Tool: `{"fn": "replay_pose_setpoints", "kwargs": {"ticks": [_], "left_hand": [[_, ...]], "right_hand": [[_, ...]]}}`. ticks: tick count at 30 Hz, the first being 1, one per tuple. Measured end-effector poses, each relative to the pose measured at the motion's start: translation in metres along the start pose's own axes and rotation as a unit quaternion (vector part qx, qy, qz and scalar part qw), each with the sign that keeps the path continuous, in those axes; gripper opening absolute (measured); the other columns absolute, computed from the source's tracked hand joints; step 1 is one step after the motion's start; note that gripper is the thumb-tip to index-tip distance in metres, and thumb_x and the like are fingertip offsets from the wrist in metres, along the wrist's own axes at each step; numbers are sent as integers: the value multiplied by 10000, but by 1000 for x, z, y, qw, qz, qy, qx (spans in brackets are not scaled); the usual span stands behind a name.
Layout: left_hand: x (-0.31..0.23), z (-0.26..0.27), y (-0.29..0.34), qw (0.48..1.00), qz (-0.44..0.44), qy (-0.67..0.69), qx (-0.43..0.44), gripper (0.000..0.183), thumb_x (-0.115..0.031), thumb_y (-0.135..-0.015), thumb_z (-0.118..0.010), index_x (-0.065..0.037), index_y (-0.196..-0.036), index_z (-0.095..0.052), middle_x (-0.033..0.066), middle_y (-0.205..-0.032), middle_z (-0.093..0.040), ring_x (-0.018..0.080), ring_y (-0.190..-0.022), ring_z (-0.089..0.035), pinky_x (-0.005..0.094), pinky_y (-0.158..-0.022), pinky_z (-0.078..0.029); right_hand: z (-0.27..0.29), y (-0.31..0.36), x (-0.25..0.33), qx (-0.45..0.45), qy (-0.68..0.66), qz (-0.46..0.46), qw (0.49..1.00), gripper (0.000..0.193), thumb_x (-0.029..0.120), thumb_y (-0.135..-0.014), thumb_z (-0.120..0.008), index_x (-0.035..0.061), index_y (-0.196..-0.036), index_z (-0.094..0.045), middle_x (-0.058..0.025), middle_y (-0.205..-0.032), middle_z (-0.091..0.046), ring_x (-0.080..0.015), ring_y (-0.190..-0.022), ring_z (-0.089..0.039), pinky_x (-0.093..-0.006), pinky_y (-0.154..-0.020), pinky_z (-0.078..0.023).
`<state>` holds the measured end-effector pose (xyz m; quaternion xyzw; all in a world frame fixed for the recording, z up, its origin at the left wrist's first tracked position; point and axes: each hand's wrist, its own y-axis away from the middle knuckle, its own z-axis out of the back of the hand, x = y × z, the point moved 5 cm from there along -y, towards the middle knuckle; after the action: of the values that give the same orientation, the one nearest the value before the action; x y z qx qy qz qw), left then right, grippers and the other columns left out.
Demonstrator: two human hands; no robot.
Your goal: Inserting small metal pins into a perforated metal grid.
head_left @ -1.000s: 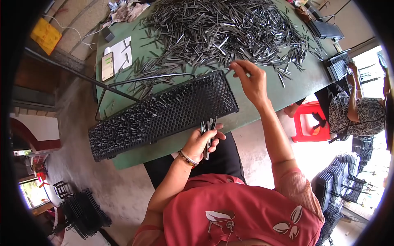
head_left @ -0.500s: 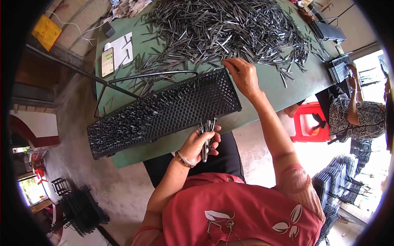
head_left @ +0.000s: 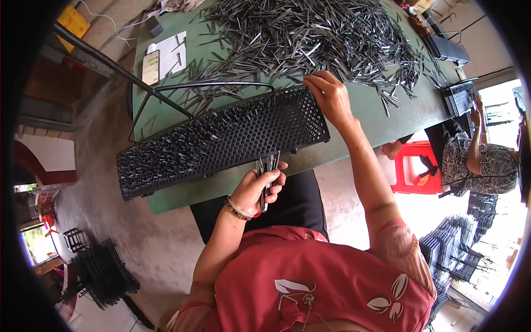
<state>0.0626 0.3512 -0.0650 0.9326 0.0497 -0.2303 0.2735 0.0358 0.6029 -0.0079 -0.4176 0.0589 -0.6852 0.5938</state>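
A long black perforated metal rack (head_left: 260, 133) lies slantwise along the near table edge. Its left part bristles with upright thin dark strips (head_left: 166, 157); the holes toward its right end show bare. Just below the rack's near side, my left hand (head_left: 257, 188) is closed round a bundle of thin metal strips (head_left: 267, 165), their ends sticking up past the thumb. My right hand (head_left: 332, 102) has its fingers curled at the rack's far right corner, apparently gripping the edge; the fingertips are partly hidden.
A big heap of loose strips (head_left: 310, 39) covers the far side of the green table (head_left: 365, 105). At the left lie a phone (head_left: 150, 67) and white paper (head_left: 176, 50). A black bar frame (head_left: 149, 88) rises behind the rack. Another person (head_left: 478, 157) works at the right near a red stool (head_left: 417, 166).
In the picture, the rack's right end has shifted slightly up and right. My left hand with the strips has moved a little left. My right hand's fingers have come onto the rack's corner.
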Motion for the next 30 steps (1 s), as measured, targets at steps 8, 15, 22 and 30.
{"fn": "replay_pose_setpoints", "kwargs": {"ticks": [8,15,22,30], "left_hand": [[5,-7,3,1000,5,-5,9,281,-167,-916,-547,-26,-1159,-526,33,-847,-563,59,-659,-484,182,-459,-372],[-1,-11,5,999,-33,-19,25,295,-184,-932,-523,-29,-1184,-518,27,-837,-569,55,-657,-480,193,-463,-382],[-4,-15,7,993,-78,-80,25,276,-195,-938,-519,-31,-1159,-540,33,-825,-583,56,-636,-486,193,-465,-399],[1,-2,-3,996,-67,-54,0,294,-203,-922,-527,-14,-1147,-543,45,-835,-578,60,-617,-462,181,-450,-360]], "right_hand": [[-7,8,-4,38,47,24,998,141,96,-823,-654,40,-949,-683,-103,-932,-629,-262,-740,-631,-328,-647,-504],[18,16,28,85,-110,-165,976,197,154,-867,-654,-20,-958,-671,-65,-838,-628,-105,-711,-576,-232,-627,-464],[-20,83,85,269,-420,-278,821,211,165,-883,-638,-41,-920,-662,-32,-784,-621,-85,-701,-553,-230,-641,-469],[21,48,36,36,-246,-286,926,246,170,-888,-626,-39,-1016,-651,-52,-826,-675,-104,-683,-594,-238,-640,-483]]}}
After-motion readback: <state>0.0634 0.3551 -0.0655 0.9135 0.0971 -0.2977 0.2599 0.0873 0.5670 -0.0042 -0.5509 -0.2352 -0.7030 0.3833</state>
